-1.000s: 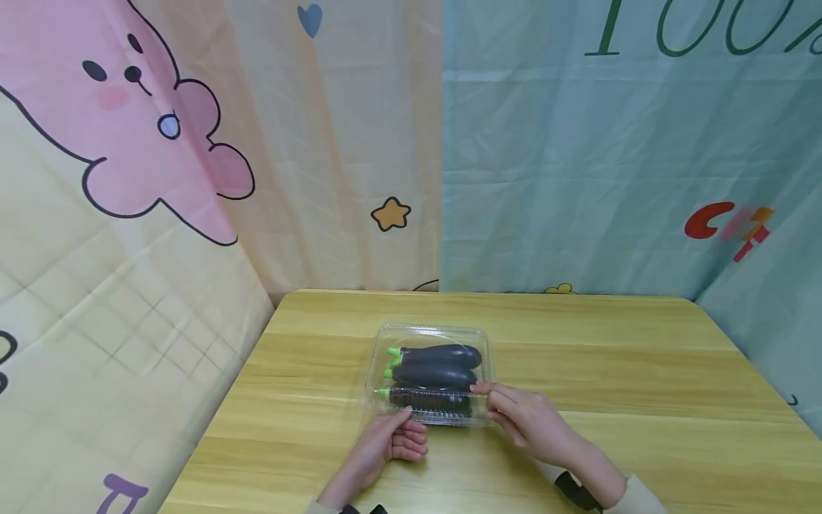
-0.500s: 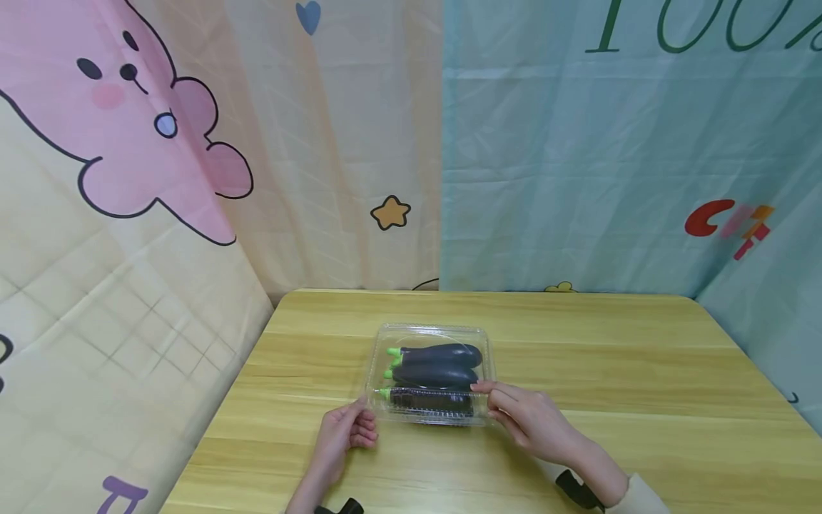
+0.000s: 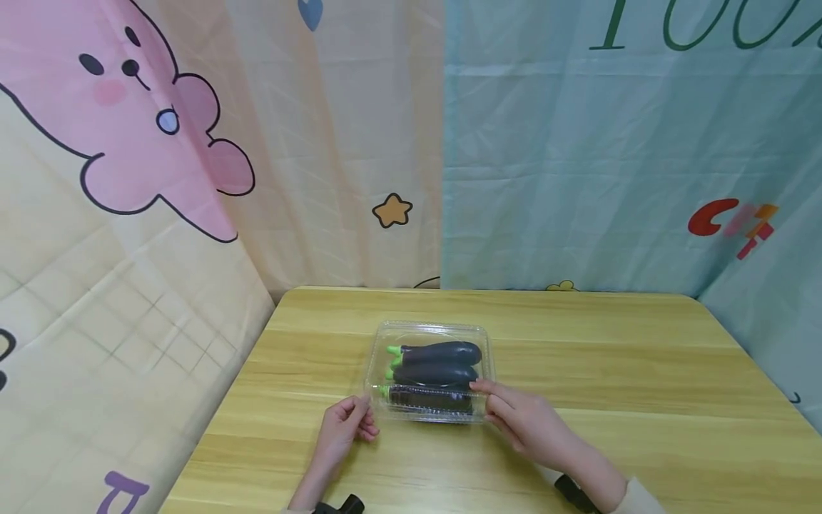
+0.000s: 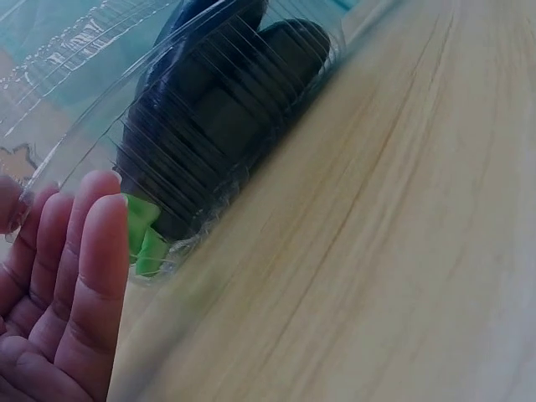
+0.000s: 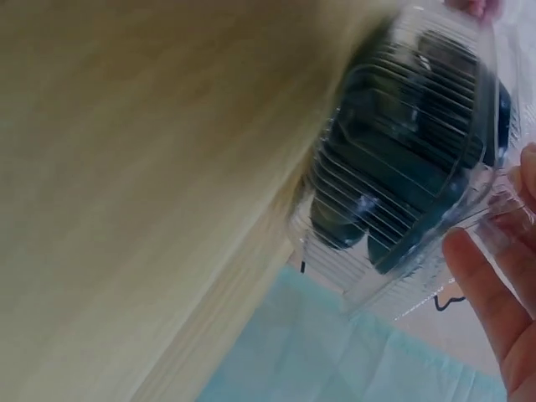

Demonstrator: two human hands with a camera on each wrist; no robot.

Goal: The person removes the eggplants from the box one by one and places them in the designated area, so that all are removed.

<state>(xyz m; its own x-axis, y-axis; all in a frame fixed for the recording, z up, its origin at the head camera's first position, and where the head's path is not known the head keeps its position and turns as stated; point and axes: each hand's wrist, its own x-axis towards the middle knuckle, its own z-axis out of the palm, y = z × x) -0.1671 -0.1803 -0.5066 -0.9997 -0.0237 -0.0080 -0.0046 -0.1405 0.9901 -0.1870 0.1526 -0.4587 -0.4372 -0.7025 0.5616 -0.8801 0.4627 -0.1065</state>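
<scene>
A clear plastic clamshell box point(image 3: 437, 328) sits on the table with several dark purple eggplants point(image 3: 443, 353) inside, their green stems pointing left. My left hand point(image 3: 338, 432) pinches the box's near left corner between thumb and forefinger. In the left wrist view its other fingers point(image 4: 100, 260) lie beside the green stem end point(image 4: 144, 222), outside the plastic. At the near right corner, my right hand point(image 3: 536, 428) pinches the rim, its forefinger on top. The right wrist view shows the ribbed box wall point(image 5: 402, 92) and a fingertip point(image 5: 461, 243) against the rim; the thumb is partly cut off.
The wooden table point(image 3: 642, 371) extends to both sides of the box. A cream cloth with a pink cartoon bear point(image 3: 148, 114) hangs at the left and back, and a teal curtain point(image 3: 565, 157) hangs behind and to the right.
My left hand has slid left along the box's front edge to its near left corner and now pinches there. The right hand and the box have stayed nearly still.
</scene>
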